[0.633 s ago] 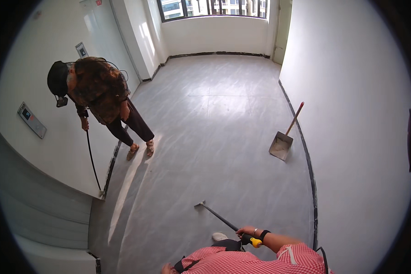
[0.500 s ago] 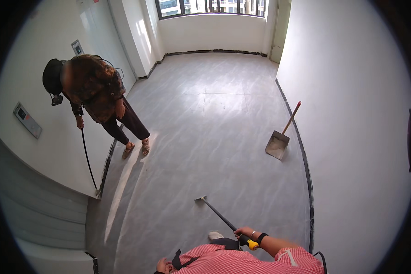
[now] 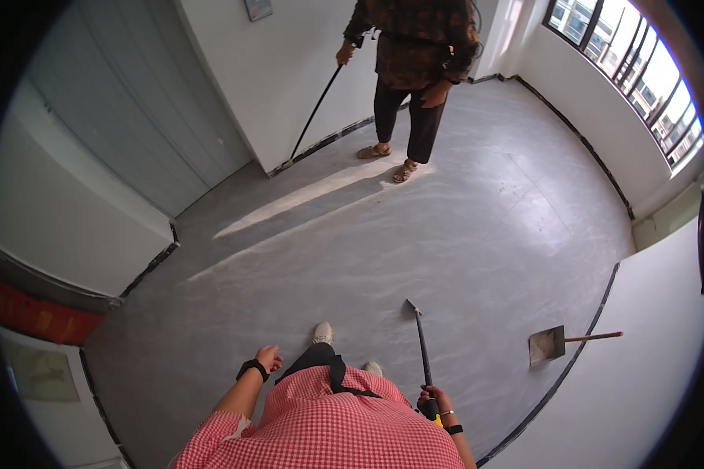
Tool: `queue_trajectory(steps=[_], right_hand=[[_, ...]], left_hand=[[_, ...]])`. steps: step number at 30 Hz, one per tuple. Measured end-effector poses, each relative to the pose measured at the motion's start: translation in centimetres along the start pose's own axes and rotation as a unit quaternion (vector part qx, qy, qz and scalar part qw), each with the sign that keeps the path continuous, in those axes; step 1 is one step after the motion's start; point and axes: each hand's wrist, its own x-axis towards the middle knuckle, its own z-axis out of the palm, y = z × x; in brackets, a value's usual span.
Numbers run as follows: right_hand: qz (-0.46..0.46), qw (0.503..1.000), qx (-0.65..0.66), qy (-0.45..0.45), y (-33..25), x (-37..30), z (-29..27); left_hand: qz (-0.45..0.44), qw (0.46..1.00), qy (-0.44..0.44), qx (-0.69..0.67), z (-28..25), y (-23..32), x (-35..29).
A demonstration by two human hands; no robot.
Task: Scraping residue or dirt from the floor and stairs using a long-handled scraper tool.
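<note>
My right hand [image 3: 434, 399] is closed around the grip of a long-handled scraper [image 3: 424, 352]. Its dark shaft slopes away from me, and the flat blade lies at the floor ahead. A yellow part shows at the near end, by my wrist. My left hand [image 3: 270, 358] hangs beside my body with loosely bent fingers and nothing visible in it. To the right, a metal dustpan [image 3: 547, 346] with a wooden handle rests on the floor near the wall, some pale dust in it.
A co-worker [image 3: 414, 70] stands ahead by the left wall, holding a long black pole [image 3: 317, 112] whose end meets the wall's base. Grey floor [image 3: 352, 258] stretches between us. Grey metal doors [image 3: 133, 102] are on the left; a barred window [image 3: 633, 70] is far right.
My view has swung left, so the co-worker and dustpan sit farther right in it. My left hand has come out from my side; the scraper now points more straight ahead, still in my right hand.
</note>
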Motion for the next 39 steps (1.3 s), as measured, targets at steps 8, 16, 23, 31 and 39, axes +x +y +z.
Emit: queue_trajectory(steps=[8, 16, 23, 31, 39], right_hand=[[-0.021, 0.998, 0.059, 0.0, 2.7, 3.2, 6.5], [-0.056, 0.991, 0.117, -0.029, 3.9, 5.9, 8.9], [-0.116, 0.956, 0.261, -0.061, -0.6, 3.3, 9.2], [-0.275, 0.926, 0.257, -0.033, -10.6, 0.8, 8.9], [-0.524, 0.827, 0.17, 0.11, -23.3, -4.8, 11.4]], left_hand=[[-0.041, 0.997, 0.038, 0.046, -4.7, 2.1, 3.9], [0.053, 0.996, -0.018, 0.071, -4.0, 12.0, 5.6], [0.014, 0.994, -0.03, 0.102, -4.6, 12.4, 9.0], [0.013, 0.993, -0.009, 0.114, -4.1, 15.9, 9.7], [0.001, 0.996, 0.015, 0.087, 1.6, 21.4, 11.7]])
